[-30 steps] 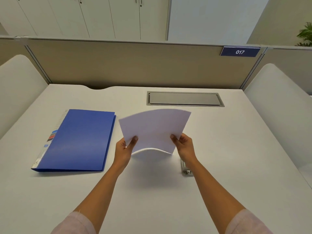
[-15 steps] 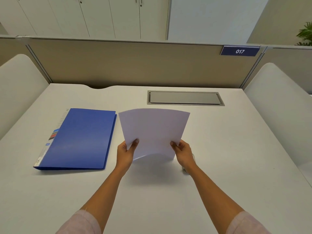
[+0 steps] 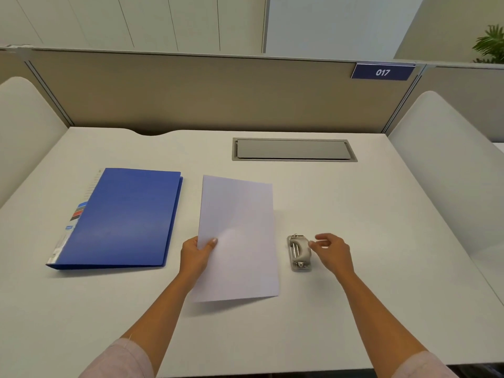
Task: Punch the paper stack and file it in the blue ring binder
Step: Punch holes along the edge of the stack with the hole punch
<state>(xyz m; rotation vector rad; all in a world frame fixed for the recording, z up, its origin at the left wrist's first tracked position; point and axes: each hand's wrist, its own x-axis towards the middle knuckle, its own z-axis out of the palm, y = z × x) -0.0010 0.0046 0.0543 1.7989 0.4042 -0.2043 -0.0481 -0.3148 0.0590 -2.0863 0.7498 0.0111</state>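
- The left hand pinches the paper stack at its left edge. The thumb lies on top of the sheets and the other fingers are hidden underneath.
- The paper stack sits in the middle of the white desk, long side running away from the person. Its near edge looks lifted, with a shadow beneath it.
- The right hand holds nothing. Its fingers are loosely curved and spread apart, with the thumb and fingertips just beside the right side of the hole punch. Motion blur hides whether they touch it.
- The grey hole punch stands on the desk just right of the stack, apart from it.
- The blue ring binder lies closed and flat to the left of the stack, near but not touching it.
- Behind, a grey cable hatch is set into the desk, and a sign reading 017 hangs on the partition.
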